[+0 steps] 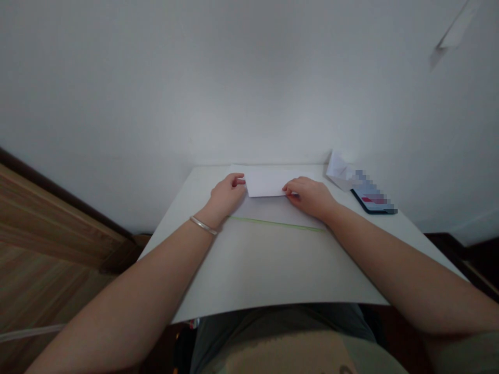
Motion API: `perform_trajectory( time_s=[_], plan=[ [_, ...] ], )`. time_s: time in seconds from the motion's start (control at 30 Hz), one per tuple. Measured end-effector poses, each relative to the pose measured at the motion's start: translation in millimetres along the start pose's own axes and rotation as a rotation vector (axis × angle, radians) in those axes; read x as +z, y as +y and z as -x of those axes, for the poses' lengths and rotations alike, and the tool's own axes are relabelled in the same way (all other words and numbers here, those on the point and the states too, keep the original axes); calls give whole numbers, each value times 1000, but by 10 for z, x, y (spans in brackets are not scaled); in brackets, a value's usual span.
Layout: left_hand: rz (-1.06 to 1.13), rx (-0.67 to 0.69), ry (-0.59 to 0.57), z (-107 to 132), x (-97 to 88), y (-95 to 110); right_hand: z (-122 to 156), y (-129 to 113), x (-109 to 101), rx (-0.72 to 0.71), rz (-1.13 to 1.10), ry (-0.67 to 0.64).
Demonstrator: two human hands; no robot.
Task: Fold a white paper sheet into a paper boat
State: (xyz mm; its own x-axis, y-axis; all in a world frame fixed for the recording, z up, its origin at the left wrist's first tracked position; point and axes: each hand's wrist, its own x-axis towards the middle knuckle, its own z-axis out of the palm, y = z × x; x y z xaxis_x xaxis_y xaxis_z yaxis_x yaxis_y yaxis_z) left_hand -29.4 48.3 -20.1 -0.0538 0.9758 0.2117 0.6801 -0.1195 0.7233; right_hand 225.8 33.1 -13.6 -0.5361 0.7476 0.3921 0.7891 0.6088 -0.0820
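A white sheet of paper (267,183), folded over on itself, lies on the white table (273,270) near its far edge. My left hand (228,195) pinches the fold's left end, fingers curled, a silver bangle on the wrist. My right hand (307,195) presses down on the fold's right end with fingers together. A thin green line (276,224) runs across the sheet's near edge, just behind both wrists.
A folded white paper shape (338,170) sits at the table's far right corner, beside a dark phone (372,201). A white wall stands right behind the table. Wooden boards (47,228) lie to the left.
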Motion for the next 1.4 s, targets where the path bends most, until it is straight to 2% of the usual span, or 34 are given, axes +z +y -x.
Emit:
perform_trajectory(
  time_s=[0.13,0.23,0.33,0.43,0.63,0.77,0.87,0.97,1.07,1.17,1.27,1.4],
  plan=[
    [330,13,9,-22,26,1,0,-15,-8,-47,9,3],
    [444,-12,7,5,28,62,-3,-23,-11,-84,20,-10],
    [470,2,-4,40,23,129,-7,-20,-6,-98,17,1],
    [390,105,11,79,6,188,-9,-11,2,-54,15,60],
    [86,459,83,188,-68,272,-26,6,23,116,-5,135],
    [-196,771,-18,237,-107,242,-46,63,57,255,-46,147],
    [-380,897,-56,263,-121,227,-55,115,90,291,-74,125],
    [-444,882,-93,284,-131,266,-61,153,125,372,-123,147],
    [-519,818,-153,294,-141,323,-69,169,153,450,-208,270],
    [-560,746,-153,300,-147,343,-77,150,155,430,-302,354],
    [-566,687,-155,312,-149,338,-81,94,123,383,-335,319],
    [-575,720,-181,333,-155,356,-83,12,65,272,-276,214]
  ],
)
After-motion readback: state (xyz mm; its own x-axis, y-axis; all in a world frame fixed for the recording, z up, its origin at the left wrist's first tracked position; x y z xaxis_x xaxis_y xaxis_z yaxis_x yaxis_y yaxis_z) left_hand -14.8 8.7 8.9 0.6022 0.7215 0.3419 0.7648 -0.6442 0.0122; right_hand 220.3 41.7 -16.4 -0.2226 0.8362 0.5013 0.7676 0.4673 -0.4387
